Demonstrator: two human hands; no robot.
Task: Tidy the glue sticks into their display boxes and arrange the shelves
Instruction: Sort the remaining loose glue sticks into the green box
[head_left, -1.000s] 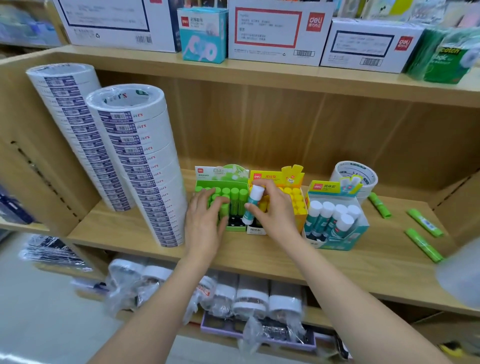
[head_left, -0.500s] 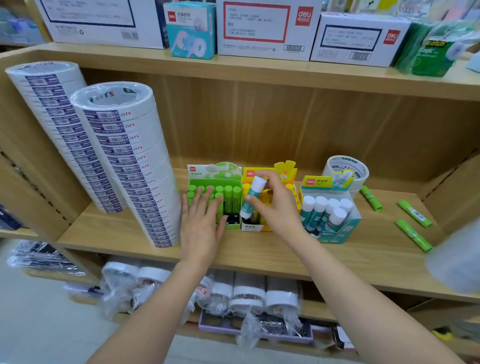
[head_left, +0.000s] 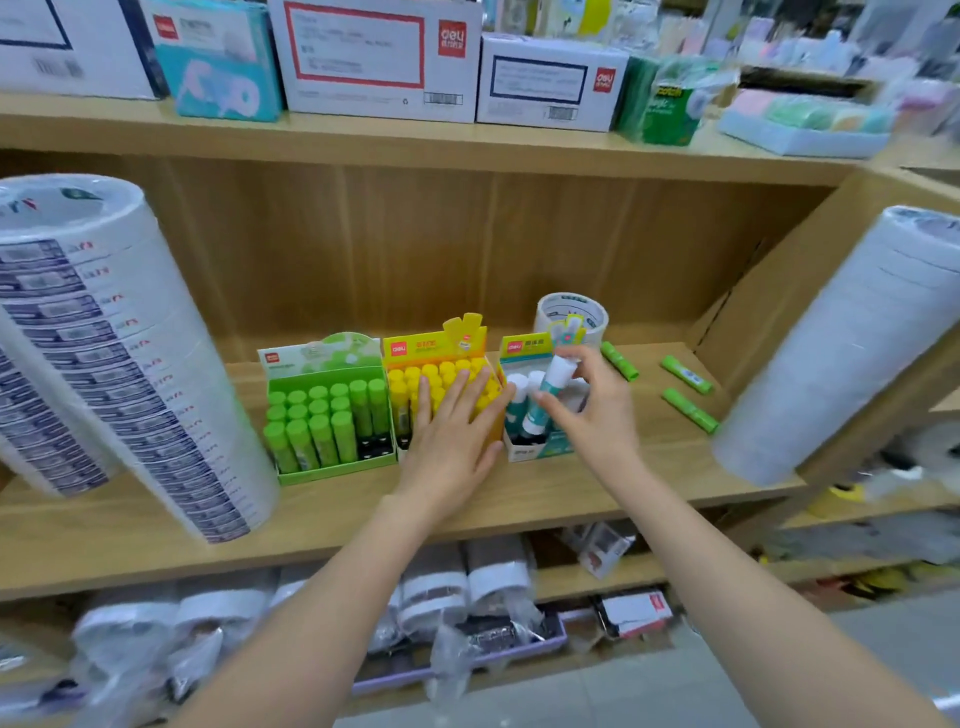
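Tall stack of white tape rolls (head_left: 130, 374) far left of yellow cardboard display box (head_left: 431, 345). Green cardboard display box (head_left: 317, 356), holding green glue sticks, just left of yellow box. Left hand (head_left: 452, 436) flat on yellow box's caps and front, fingers straight, slightly spread. Teal cardboard display box (head_left: 535, 451) just right of yellow box. Right hand (head_left: 597, 410) over it, thumb and fingertips pinching tilted white-capped teal glue stick (head_left: 550, 387), lower end at teal box's opening. Three loose green glue sticks (head_left: 687, 374) lie well right of yellow box on wooden shelf (head_left: 363, 525).

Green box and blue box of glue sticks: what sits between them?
The yellow box of glue sticks, with the left hand resting on it, in the head view.
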